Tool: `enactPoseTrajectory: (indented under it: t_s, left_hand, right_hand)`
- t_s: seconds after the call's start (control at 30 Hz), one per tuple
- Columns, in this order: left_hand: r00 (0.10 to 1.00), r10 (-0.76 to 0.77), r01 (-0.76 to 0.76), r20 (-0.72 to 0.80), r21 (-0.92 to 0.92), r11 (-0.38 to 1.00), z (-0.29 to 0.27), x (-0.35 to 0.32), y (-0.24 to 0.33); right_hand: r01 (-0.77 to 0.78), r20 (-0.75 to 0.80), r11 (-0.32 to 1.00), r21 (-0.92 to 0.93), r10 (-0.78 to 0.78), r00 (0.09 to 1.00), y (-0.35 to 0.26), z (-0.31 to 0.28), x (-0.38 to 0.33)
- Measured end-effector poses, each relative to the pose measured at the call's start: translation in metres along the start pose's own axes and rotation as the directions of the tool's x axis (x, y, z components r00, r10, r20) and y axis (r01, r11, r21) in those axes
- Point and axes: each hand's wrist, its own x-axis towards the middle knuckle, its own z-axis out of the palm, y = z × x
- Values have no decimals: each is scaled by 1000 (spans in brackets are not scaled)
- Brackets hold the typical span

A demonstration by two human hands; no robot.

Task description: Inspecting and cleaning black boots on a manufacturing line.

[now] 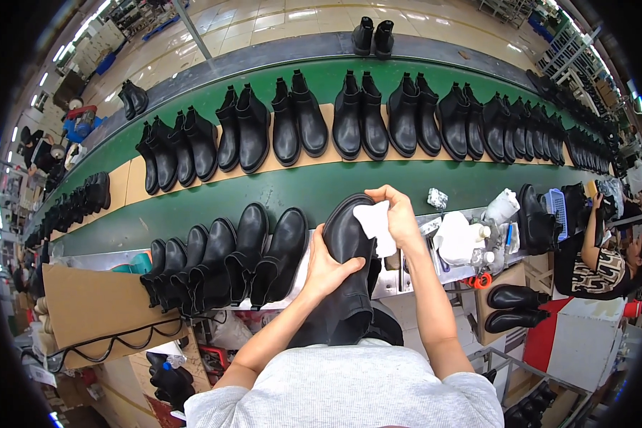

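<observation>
A black leather ankle boot (348, 246) is held up in front of me, its toe pointing away and its opening toward my body. My left hand (326, 267) wraps the boot's left side, with the thumb across its upper. In my right hand (398, 220) is a white cloth (375, 227), pinched at the right side of the toe; the fingertips reach the toe's edge. Left of the boot, a row of black boots (251, 242) stands along the near metal ledge, toes away from me.
Pairs of black boots (360, 125) line cardboard on the green belt (285, 189). At right lie a crumpled white cloth (455, 239), small bottles (480, 232), orange-handled scissors (481, 280) and a blue basket (556, 214). Cardboard (100, 307) stands at left. A co-worker (599, 264) is at far right.
</observation>
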Motion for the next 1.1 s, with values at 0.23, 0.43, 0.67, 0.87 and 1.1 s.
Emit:
enactPoseTrajectory:
  t_s: [0.23, 0.43, 0.67, 0.87, 1.1]
  left_hand:
    - [1000, -21, 21, 1, 13, 1000, -2, -4, 5]
    - [998, -29, 31, -50, 41, 999, -5, -7, 2]
    - [999, -36, 37, -23, 40, 999, -2, 1, 7]
    - [960, 141, -110, -241, 139, 984, -13, -10, 13]
    - [998, -29, 35, -48, 124, 992, 10, -18, 1]
  right_hand:
    - [10, 44, 998, -68, -7, 999, 1, 1, -15]
    - [-149, 133, 924, 351, 108, 985, -2, 4, -17]
    - [-66, 58, 980, 186, 56, 997, -2, -3, -5]
    - [332, 73, 836, -438, -335, 940, -12, 36, -11]
    - [164, -48, 986, -36, -166, 985, 12, -4, -8]
